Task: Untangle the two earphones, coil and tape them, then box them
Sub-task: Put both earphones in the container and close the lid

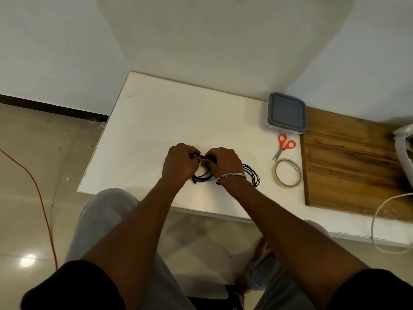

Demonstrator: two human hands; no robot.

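From my end, the box (286, 113) sits at the far right of the white table (156, 121), against the wall. Its grey lid (286, 111) is on, so I cannot see what is inside. Neither earphone is in it as far as I can tell; both lie out on the table.

Just in front of the box lie the orange-handled scissors (283, 147), blades pointing toward me. The tape roll (287, 173) lies flat just nearer than the scissors. To the right of these is a wooden board (348, 162), whose edge runs beside the roll.

Both hands meet over the middle of the table, knuckles up and forearms reaching in from below. The left hand (180, 163) is curled, its fingers closed round the top of a coiled black earphone (201, 175). The right hand (223, 164) is curled too, pinching the same coil from the other side, close against the left. The coil's lower loop hangs out beneath the two hands and touches the table. A pale bit shows between the fingertips, but I cannot tell what it is.

The second earphone (253, 175), also a black coil, lies on the table just right of the right wrist, partly hidden by it. That wrist wears a thin metal bangle (231, 176).
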